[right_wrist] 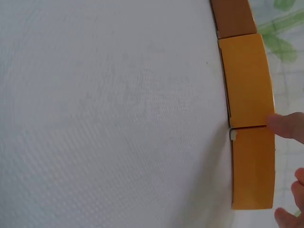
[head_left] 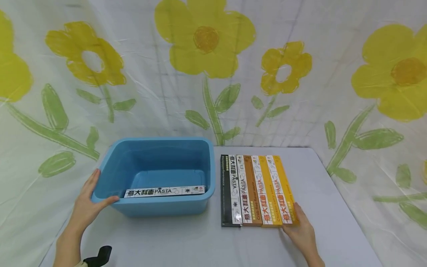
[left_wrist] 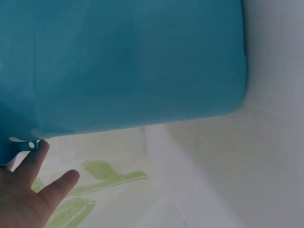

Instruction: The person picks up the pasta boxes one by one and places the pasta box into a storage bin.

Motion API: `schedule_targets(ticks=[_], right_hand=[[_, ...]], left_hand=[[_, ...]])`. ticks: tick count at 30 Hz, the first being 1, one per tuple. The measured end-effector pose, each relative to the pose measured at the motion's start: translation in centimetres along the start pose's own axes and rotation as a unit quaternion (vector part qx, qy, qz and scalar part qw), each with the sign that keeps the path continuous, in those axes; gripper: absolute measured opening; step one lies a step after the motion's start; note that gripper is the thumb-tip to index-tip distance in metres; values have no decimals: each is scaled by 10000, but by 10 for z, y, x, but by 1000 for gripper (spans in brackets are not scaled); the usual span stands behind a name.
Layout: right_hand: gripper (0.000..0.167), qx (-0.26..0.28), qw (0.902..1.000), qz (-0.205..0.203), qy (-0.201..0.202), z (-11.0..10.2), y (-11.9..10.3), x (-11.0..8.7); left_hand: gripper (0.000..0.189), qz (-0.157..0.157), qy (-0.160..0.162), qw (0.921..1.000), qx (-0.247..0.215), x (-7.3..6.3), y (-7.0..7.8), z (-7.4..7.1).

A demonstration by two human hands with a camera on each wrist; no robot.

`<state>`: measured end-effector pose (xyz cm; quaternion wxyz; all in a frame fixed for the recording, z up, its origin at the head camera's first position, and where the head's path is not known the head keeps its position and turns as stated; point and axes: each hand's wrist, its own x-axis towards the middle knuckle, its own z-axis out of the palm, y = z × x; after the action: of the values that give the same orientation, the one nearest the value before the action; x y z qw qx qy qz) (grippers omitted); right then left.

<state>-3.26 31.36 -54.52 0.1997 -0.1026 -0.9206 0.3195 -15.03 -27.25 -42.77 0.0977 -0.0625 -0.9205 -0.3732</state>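
Note:
A blue plastic basin (head_left: 160,205) stands at the left of the table. My left hand (head_left: 83,207) rests on its near left corner, thumb over the front rim and fingers along the outside. In the left wrist view, a fingertip touches the rim from below. Inside the basin, a pasta box (head_left: 165,191) lies along the near wall. To the right, several pasta boxes lie side by side: a black one (head_left: 225,193), a brown one (head_left: 252,193) and yellow ones. My right hand (head_left: 301,230) is at the near end of the rightmost yellow box (head_left: 283,185). Its thumb touches the seam between the yellow boxes (right_wrist: 247,80); its fingers are beside the outer one.
A white table (head_left: 333,207) bears the basin and the boxes. Behind it hangs a pale cloth (head_left: 146,107) printed with yellow flowers. A black strap (head_left: 100,256) shows at my left wrist.

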Motion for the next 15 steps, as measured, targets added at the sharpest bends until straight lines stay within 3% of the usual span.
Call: schedule_targets(ticks=[4,10,15], right_hand=[[95,22,9993,268,-263,-4,7,5],[105,414,9830,1407,-1101,-10,22,13],[103,722,9746,1803,-1112,-13,29,17]], left_hand=[[103,9,22,10000,-24,-1,0,-1],[103,20,47,10000,-19,-1,0,-1],[103,-5,15,10000,-33,0,0,0]])
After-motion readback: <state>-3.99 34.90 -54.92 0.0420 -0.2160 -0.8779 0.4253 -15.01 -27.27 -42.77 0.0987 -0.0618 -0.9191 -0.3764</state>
